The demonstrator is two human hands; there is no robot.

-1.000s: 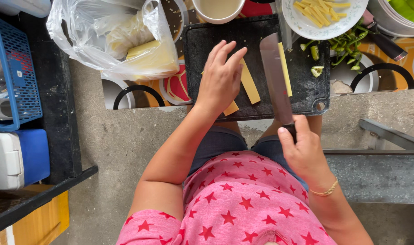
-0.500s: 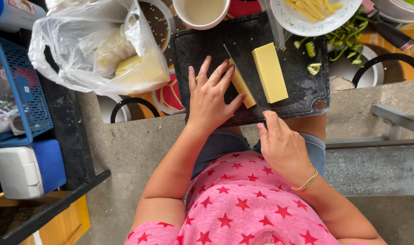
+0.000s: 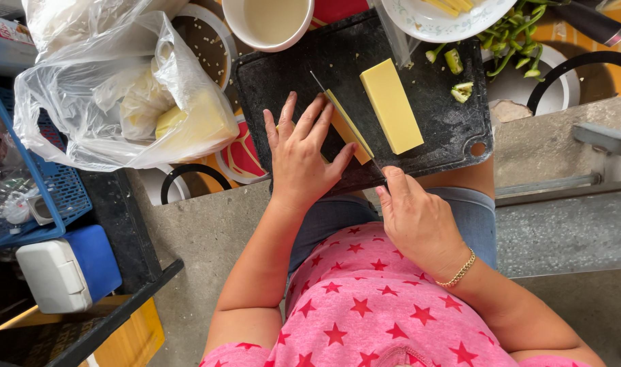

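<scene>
A black cutting board point(image 3: 433, 129) rests across my lap. On it lies a pale yellow cheese block point(image 3: 390, 105) and, to its left, a thinner yellow slab point(image 3: 343, 129). My left hand point(image 3: 302, 153) presses flat on that slab with fingers spread. My right hand point(image 3: 419, 221) grips the handle of a knife point(image 3: 348, 122) whose blade stands on edge, cutting down along the slab beside my left fingertips.
A clear plastic bag point(image 3: 120, 95) holding more cheese lies at the left. A cream bowl point(image 3: 269, 24), a white plate point(image 3: 446, 17) with yellow strips and several green pepper pieces point(image 3: 507, 47) sit beyond the board. A blue basket point(image 3: 31, 197) and a blue-and-white box point(image 3: 69, 268) are on the left.
The knife went from lying flat over the board to standing on edge against the thin slab. My right hand came in close, and my left hand settled flat on the slab.
</scene>
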